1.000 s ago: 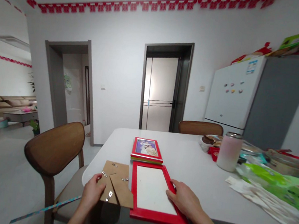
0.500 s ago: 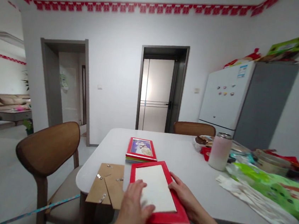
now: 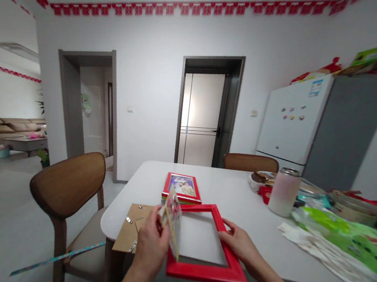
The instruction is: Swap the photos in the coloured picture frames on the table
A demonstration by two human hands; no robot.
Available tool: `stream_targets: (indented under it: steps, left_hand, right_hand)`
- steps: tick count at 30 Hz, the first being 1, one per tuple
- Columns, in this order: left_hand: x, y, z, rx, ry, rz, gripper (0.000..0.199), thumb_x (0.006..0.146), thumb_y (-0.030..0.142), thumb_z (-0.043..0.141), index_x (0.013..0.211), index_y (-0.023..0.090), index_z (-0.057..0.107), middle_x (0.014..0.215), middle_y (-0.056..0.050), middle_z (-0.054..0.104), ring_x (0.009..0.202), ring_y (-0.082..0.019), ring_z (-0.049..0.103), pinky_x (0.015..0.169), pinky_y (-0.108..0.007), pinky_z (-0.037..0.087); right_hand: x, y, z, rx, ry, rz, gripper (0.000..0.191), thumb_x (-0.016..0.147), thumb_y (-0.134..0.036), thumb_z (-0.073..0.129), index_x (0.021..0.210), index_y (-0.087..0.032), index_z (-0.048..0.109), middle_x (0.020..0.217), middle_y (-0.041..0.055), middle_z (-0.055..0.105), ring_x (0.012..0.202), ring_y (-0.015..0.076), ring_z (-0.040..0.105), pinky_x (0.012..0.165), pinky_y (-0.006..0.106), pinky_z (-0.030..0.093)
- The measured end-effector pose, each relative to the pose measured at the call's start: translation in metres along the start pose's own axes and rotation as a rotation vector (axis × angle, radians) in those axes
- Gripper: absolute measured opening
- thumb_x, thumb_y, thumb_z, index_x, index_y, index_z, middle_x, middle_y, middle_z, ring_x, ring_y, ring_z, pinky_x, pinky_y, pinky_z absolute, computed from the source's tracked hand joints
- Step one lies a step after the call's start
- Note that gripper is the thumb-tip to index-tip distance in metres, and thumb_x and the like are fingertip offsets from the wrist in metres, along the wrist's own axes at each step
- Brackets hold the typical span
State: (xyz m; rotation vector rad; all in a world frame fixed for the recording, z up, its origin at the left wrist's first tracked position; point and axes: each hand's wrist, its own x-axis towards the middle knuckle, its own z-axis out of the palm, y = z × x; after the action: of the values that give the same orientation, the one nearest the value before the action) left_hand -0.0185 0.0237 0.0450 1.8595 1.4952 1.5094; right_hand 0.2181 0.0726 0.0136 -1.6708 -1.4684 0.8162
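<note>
An empty red picture frame (image 3: 208,273) lies over the near edge of the white table. My right hand (image 3: 236,242) grips its right side, thumb on top. Closed on a thin photo sheet (image 3: 173,222), my left hand (image 3: 149,242) holds it steeply tilted at the frame's left side. The sheet's coloured printed face shows at a slant, too oblique to make out. Through the frame's opening the pale tabletop is visible. Left of the frame, partly behind my left hand, lies a brown backing board (image 3: 123,230) with metal clips. Just beyond sits a red-framed picture (image 3: 183,186) on a small stack.
A pink-and-white bottle (image 3: 284,193) stands on the right of the table (image 3: 230,190). Near it are a green package (image 3: 343,236), a white cloth (image 3: 311,252) and assorted containers. One wooden chair (image 3: 69,187) is at the left, another (image 3: 251,163) behind the table.
My left hand has lifted the white-backed sheet out of the red frame and tilted it up to the left, baring the opening. My right hand still holds the frame.
</note>
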Motion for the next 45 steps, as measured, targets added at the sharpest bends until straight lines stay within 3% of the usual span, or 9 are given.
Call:
stream_targets:
  steps: [3,6,13,23,30,35,39,42,45]
  left_hand:
    - [-0.005,-0.032,-0.016,-0.125,0.011,-0.171,0.038,0.070,0.026,0.046,0.106,0.015,0.040,0.082,-0.004,0.060,0.070,-0.017,0.058,0.062,-0.027,0.045]
    - [-0.017,-0.055,-0.020,-0.087,-0.048,-0.252,0.037,0.071,0.030,0.045,0.104,0.015,0.041,0.079,-0.002,0.060,0.067,-0.017,0.059,0.060,-0.026,0.044]
    - [-0.031,-0.071,-0.019,0.245,-0.141,-0.244,0.040,0.073,0.029,0.042,0.109,0.012,0.042,0.073,-0.002,0.057,0.070,-0.017,0.057,0.062,-0.025,0.040]
    - [-0.036,-0.064,-0.025,0.409,-0.137,-0.147,0.034,0.073,0.027,0.040,0.106,0.018,0.046,0.098,-0.006,0.055,0.090,-0.018,0.053,0.070,-0.025,0.041]
    - [-0.037,-0.057,-0.019,0.319,-0.139,0.025,0.039,0.071,0.023,0.041,0.109,0.017,0.046,0.108,-0.009,0.052,0.103,-0.022,0.046,0.088,-0.035,0.036]
    - [-0.034,-0.047,-0.004,0.337,-0.394,0.184,0.064,0.056,0.011,0.047,0.120,0.014,0.039,0.130,-0.009,0.034,0.120,-0.024,0.027,0.101,-0.039,0.021]
    - [-0.032,-0.044,0.012,0.499,-0.512,0.216,0.058,0.061,0.009,0.042,0.119,0.014,0.041,0.130,-0.009,0.035,0.120,-0.021,0.028,0.100,-0.037,0.023]
    - [-0.031,-0.049,0.020,0.556,-0.497,0.249,0.048,0.070,0.009,0.036,0.117,0.019,0.044,0.126,-0.006,0.040,0.116,-0.019,0.035,0.097,-0.036,0.028]
    - [-0.023,-0.053,0.017,0.569,-0.384,0.331,0.046,0.072,0.007,0.032,0.115,0.017,0.046,0.124,-0.007,0.044,0.114,-0.019,0.039,0.095,-0.035,0.033]
  right_hand:
    - [0.006,0.014,-0.003,-0.291,0.073,-0.051,0.050,0.067,-0.028,0.040,0.113,-0.011,0.048,0.068,0.0046,0.065,0.061,0.0171,0.059,0.055,0.024,0.040]
    - [0.004,0.021,-0.002,-0.475,0.130,-0.096,0.046,0.067,-0.031,0.040,0.106,-0.012,0.055,0.080,0.0076,0.066,0.073,0.0191,0.060,0.063,0.024,0.040]
    - [-0.001,0.021,0.003,-0.630,0.133,-0.109,0.045,0.070,-0.033,0.038,0.106,-0.013,0.056,0.090,0.0097,0.065,0.082,0.0212,0.058,0.070,0.026,0.040]
    - [0.000,0.026,0.003,-0.652,0.155,-0.090,0.049,0.072,-0.040,0.034,0.106,-0.013,0.055,0.098,0.0117,0.062,0.087,0.0235,0.057,0.075,0.030,0.040]
    - [0.001,0.026,0.002,-0.633,0.141,-0.087,0.048,0.072,-0.039,0.033,0.105,-0.012,0.056,0.099,0.0124,0.062,0.088,0.0239,0.057,0.076,0.030,0.039]
    - [0.000,0.022,0.001,-0.572,0.136,-0.094,0.046,0.072,-0.036,0.035,0.105,-0.012,0.056,0.097,0.0114,0.063,0.086,0.0221,0.057,0.074,0.028,0.041]
    - [-0.004,0.016,0.006,-0.565,0.188,-0.181,0.044,0.071,-0.033,0.037,0.103,-0.009,0.057,0.099,0.0134,0.061,0.089,0.0222,0.056,0.080,0.029,0.039]
    - [-0.009,0.009,0.012,-0.520,0.246,-0.285,0.041,0.070,-0.029,0.039,0.100,-0.008,0.058,0.100,0.0142,0.059,0.093,0.0227,0.053,0.085,0.032,0.037]
    - [-0.018,-0.007,0.018,-0.359,0.293,-0.391,0.040,0.069,-0.028,0.041,0.100,-0.009,0.057,0.104,0.0133,0.057,0.098,0.0223,0.049,0.089,0.034,0.034]
